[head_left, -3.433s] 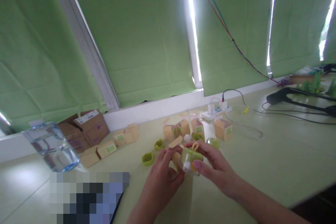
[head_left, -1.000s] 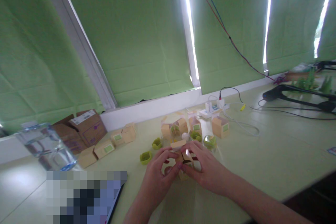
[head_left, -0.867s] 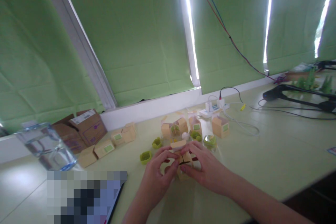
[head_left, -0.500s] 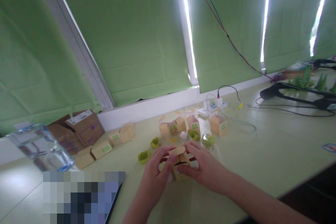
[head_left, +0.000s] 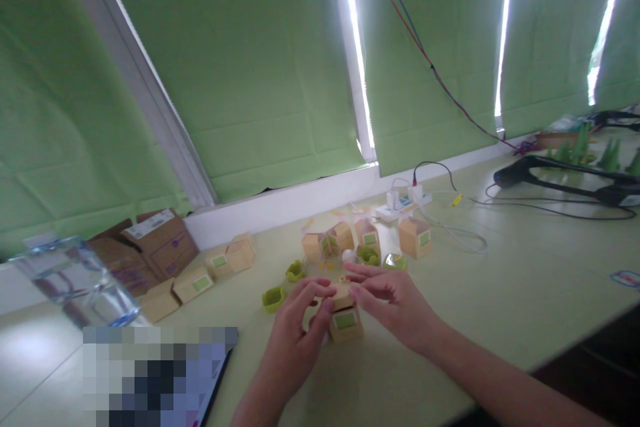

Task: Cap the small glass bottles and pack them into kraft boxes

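We are working, as we judge it, at the closing step on a small tan cardboard box with a green front label (head_left: 345,325), which is standing upright on the pale, glossy table (head_left: 415,387) between our hands. Our left hand (head_left: 301,320) is gripping the box's upper left edge between thumb and fingers. Our right hand (head_left: 400,300) is touching the tan card lid (head_left: 343,299) with its thumb; we cannot tell whether it is pinching. A dark gap is showing under the lid's front edge, so the next move seems to be calling for light, even pressing while the left hand is steadying.

Just behind the right hand, a rounded clear-and-green container (head_left: 395,261) is sitting partly hidden, likely hampering any rearward sweep. Two olive-green plastic cups (head_left: 273,299) are lying beyond the left hand. Further back, a white plastic power strip (head_left: 403,209) is trailing cables.
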Demonstrator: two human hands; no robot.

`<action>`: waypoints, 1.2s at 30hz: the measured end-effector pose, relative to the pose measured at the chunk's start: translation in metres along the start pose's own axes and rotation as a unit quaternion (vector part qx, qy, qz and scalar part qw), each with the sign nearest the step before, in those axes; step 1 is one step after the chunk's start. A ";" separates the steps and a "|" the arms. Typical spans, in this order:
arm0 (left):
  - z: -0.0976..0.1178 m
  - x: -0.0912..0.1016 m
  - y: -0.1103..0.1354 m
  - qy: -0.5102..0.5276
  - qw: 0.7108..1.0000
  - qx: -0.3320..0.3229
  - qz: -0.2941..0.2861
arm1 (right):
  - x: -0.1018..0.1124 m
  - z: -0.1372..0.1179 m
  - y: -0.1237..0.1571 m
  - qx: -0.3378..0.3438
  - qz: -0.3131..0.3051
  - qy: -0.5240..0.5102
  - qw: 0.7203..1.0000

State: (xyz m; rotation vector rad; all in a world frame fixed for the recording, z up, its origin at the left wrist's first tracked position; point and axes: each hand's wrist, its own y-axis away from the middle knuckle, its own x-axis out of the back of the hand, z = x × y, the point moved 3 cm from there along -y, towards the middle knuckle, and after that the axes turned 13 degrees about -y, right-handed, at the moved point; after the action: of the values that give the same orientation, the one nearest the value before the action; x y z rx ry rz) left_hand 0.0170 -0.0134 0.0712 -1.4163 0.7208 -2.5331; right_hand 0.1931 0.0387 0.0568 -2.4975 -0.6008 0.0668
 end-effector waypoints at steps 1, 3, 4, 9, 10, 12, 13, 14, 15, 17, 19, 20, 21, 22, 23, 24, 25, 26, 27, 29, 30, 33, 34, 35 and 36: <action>0.000 0.000 0.000 -0.006 1.000 -0.003 0.001 | 0.001 0.002 0.000 0.003 0.013 -0.008 1.000; -0.001 0.000 0.000 -0.016 1.000 -0.005 0.002 | 0.000 0.008 0.000 0.000 0.034 -0.030 0.999; -0.001 0.000 0.000 -0.019 1.000 -0.005 0.001 | 0.000 0.011 0.000 -0.008 0.041 -0.048 0.998; -0.003 -0.001 -0.001 -0.025 1.000 -0.011 0.000 | -0.004 0.017 0.001 -0.031 0.038 -0.093 0.994; -0.004 -0.002 -0.001 -0.029 0.999 -0.016 0.003 | -0.004 0.017 0.001 -0.029 0.034 -0.088 0.995; -0.004 -0.002 -0.001 -0.036 0.999 -0.027 0.008 | -0.004 0.015 0.001 -0.023 0.026 -0.075 0.997; -0.005 -0.002 -0.001 -0.038 0.999 -0.031 0.007 | -0.004 0.014 0.001 -0.018 0.022 -0.067 0.997; -0.004 -0.003 -0.001 -0.038 0.999 -0.032 0.005 | -0.004 0.012 0.001 -0.010 0.017 -0.056 0.998; -0.004 -0.003 0.000 -0.038 0.999 -0.031 0.002 | -0.005 0.011 0.001 -0.001 0.011 -0.043 0.999; -0.003 -0.003 0.000 -0.039 0.999 -0.029 -0.006 | -0.006 0.008 0.001 0.013 -0.001 -0.019 1.000; -0.002 -0.002 0.001 -0.054 0.998 -0.035 -0.012 | -0.006 0.007 0.001 0.012 -0.009 -0.009 1.000; -0.002 -0.002 0.001 -0.065 0.997 -0.041 -0.013 | -0.007 0.007 0.002 0.007 -0.011 -0.008 1.000; -0.002 -0.002 0.002 -0.077 0.996 -0.047 -0.013 | -0.008 0.007 0.002 -0.001 -0.013 -0.008 1.000; -0.002 -0.003 0.002 -0.089 0.995 -0.053 -0.012 | -0.008 0.007 0.002 -0.006 -0.015 -0.006 1.000; -0.002 -0.004 0.003 -0.098 0.993 -0.058 -0.008 | -0.009 0.008 0.003 -0.010 -0.018 -0.003 1.000; -0.002 -0.005 0.003 -0.104 0.993 -0.062 -0.005 | -0.010 0.008 0.003 -0.011 -0.020 0.001 1.000; -0.003 -0.006 0.004 -0.106 0.992 -0.064 -0.006 | -0.010 0.009 0.004 -0.009 -0.020 0.005 1.000; -0.003 -0.007 0.004 -0.101 0.993 -0.063 -0.009 | -0.010 0.009 0.004 -0.004 -0.018 0.009 1.000; -0.003 -0.009 0.004 -0.092 0.994 -0.060 -0.013 | -0.010 0.009 0.004 0.003 -0.012 0.011 1.000; -0.004 -0.010 0.003 -0.070 0.996 -0.042 -0.022 | -0.007 0.010 0.004 0.014 0.013 0.015 1.000; -0.005 -0.009 0.002 -0.064 0.997 -0.031 -0.017 | -0.006 0.010 0.004 0.016 0.031 0.019 0.999; -0.013 0.000 -0.006 -0.060 0.997 0.008 0.044 | -0.001 0.008 0.003 0.013 0.074 0.045 0.996; -0.018 0.005 -0.010 -0.051 0.996 0.029 0.069 | -0.001 0.006 0.004 0.014 0.067 0.058 0.996; -0.023 0.009 -0.013 -0.032 0.994 0.057 0.089 | -0.003 0.004 0.005 0.018 0.042 0.077 0.996; -0.029 0.013 -0.016 -0.004 0.992 0.086 0.097 | -0.006 0.002 0.006 0.023 0.000 0.103 0.994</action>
State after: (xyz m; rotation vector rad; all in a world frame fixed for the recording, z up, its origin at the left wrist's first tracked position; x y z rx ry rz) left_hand -0.0126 0.0060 0.0760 -1.2363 0.5912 -2.3749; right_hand 0.1900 0.0332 0.0512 -2.4204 -0.5076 -0.1719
